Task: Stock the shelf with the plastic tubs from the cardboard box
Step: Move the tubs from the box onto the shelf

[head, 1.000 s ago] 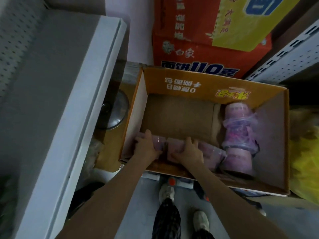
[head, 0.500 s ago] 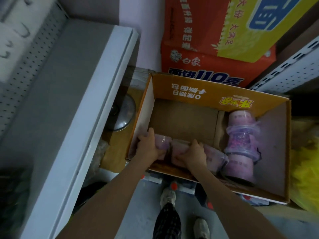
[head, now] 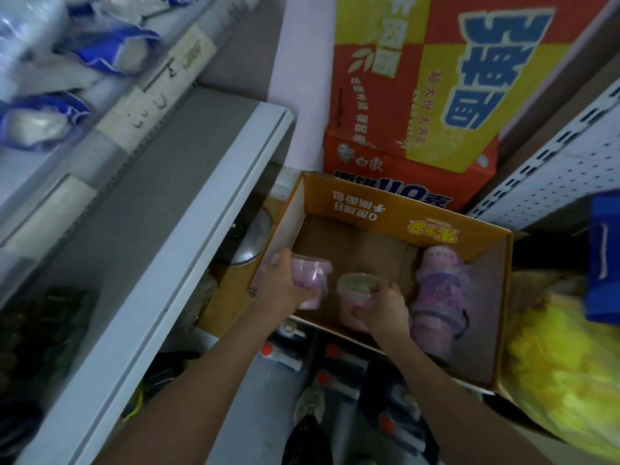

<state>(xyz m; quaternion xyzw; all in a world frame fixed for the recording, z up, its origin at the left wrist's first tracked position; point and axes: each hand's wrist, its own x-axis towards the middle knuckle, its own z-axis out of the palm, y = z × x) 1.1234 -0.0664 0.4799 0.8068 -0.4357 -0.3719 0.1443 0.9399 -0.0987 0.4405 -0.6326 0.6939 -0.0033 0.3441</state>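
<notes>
Ahead, the cardboard box [head: 385,211]; left, the shelf [head: 167,196].
Inside, my two held tubs [head: 310,273] sit left of a wrapped stack [head: 439,290]; cartons [head: 402,95] stand behind.

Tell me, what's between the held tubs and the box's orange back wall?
Only bare box floor, in the head view; the wrapped stack sits off to the right.
</notes>
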